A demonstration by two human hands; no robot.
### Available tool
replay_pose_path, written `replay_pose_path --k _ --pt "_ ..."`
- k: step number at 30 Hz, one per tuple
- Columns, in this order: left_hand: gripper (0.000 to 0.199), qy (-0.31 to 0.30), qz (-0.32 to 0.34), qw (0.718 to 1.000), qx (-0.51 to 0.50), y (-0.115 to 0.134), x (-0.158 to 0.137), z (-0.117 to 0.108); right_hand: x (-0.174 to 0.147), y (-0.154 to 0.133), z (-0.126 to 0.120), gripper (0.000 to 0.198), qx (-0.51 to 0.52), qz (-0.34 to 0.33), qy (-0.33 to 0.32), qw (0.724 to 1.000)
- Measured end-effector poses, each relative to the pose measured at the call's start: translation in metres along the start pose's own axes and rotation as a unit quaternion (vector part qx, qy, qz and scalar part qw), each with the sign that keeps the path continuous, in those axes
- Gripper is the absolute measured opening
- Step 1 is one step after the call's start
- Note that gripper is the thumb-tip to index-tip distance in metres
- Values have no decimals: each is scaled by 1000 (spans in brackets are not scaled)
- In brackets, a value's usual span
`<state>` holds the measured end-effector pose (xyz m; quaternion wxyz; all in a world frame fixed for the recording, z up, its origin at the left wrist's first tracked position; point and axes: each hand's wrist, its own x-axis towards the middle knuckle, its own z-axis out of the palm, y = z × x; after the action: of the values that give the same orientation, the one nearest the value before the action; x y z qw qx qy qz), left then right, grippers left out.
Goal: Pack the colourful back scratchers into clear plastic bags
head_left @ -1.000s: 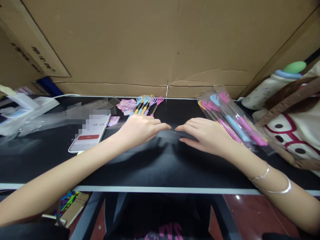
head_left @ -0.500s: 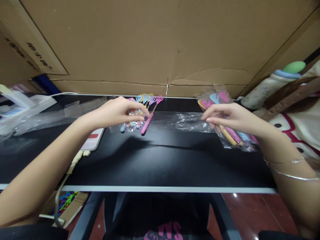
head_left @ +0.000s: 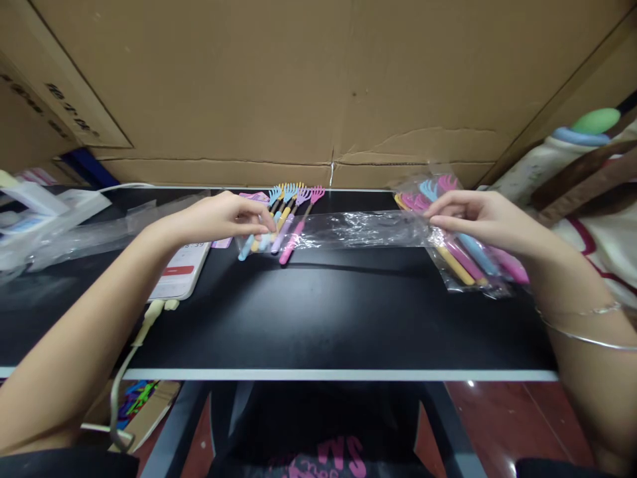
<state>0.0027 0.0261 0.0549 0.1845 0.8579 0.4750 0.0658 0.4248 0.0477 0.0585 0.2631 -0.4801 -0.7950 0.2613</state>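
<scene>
A long, clear plastic bag (head_left: 355,230) is stretched level above the black table between my hands. My left hand (head_left: 231,218) pinches one end of it, with fingers closed. At the other end my right hand (head_left: 470,214) grips the plastic between thumb and fingers. Behind and below the bag's left part lie several back scratchers (head_left: 293,236) with coloured claw heads and handles, partly covered by it and by my left hand. Under my right hand rest more back scratchers in a clear bag (head_left: 460,262), partly hidden by the hand.
A phone (head_left: 180,272) with a plugged-in cable (head_left: 149,325) lies left of centre. Loose clear bags (head_left: 114,236) spread across the table's left side. A cardboard wall (head_left: 279,86) closes off the back. At right stand a bottle-shaped object (head_left: 527,166) and a cloth bag.
My right hand has moved right and slightly up, my left hand slightly left, so the bag is drawn straighter. More of the back scratchers' handles shows now.
</scene>
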Motion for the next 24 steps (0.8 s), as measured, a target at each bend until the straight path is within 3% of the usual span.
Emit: replay_pose_path --k 9,14,18,24 --pt "38 42 -41 996 61 -10 0 1 0 5 3 31 -51 -17 25 998" --pt "37 52 -86 990 94 -11 -2 0 3 17 16 27 -147 -20 16 989" --pt "40 48 -102 989 99 -15 -2 -3 5 26 26 19 -210 -21 46 976" --pt "42 62 -121 984 116 -18 -3 -3 4 10 29 17 -146 -4 84 986"
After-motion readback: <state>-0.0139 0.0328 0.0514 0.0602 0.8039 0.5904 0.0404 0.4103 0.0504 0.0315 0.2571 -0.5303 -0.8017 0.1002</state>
